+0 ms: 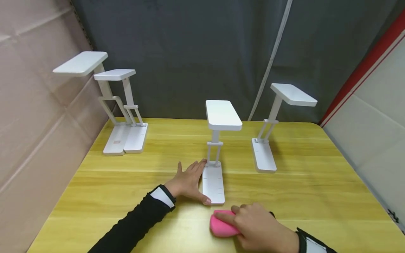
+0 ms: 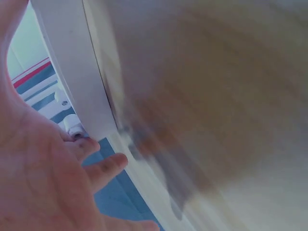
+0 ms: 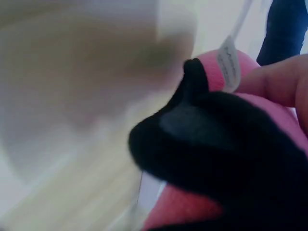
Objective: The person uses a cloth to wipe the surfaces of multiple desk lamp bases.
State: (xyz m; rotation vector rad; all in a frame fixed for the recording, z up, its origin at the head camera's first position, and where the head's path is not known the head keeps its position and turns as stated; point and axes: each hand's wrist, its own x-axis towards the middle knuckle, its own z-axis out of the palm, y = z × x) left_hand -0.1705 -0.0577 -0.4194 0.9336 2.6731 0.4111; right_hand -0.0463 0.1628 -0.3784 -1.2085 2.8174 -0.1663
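Note:
In the head view my left hand (image 1: 188, 181) lies against the left side of a white folding desk lamp (image 1: 213, 184) standing mid-table. Its fingers are straight and spread, with the fingertips near the lamp's hinge and the thumb at the base's front corner. The left wrist view shows those fingers (image 2: 107, 172) along the edge of the white base (image 2: 72, 62). My right hand (image 1: 262, 225) grips a folded pink cloth (image 1: 221, 227) on the table just in front of that lamp. A white tag (image 3: 228, 65) shows on the cloth in the right wrist view, where a black strap (image 3: 192, 139) covers much of it.
Two more white lamps, a taller one (image 1: 80, 63) and a shorter one (image 1: 115, 74), stand side by side at the back left. Another white lamp (image 1: 265, 154) is at the right. A dark curtain (image 1: 177, 59) hangs behind the wooden table (image 1: 104, 196).

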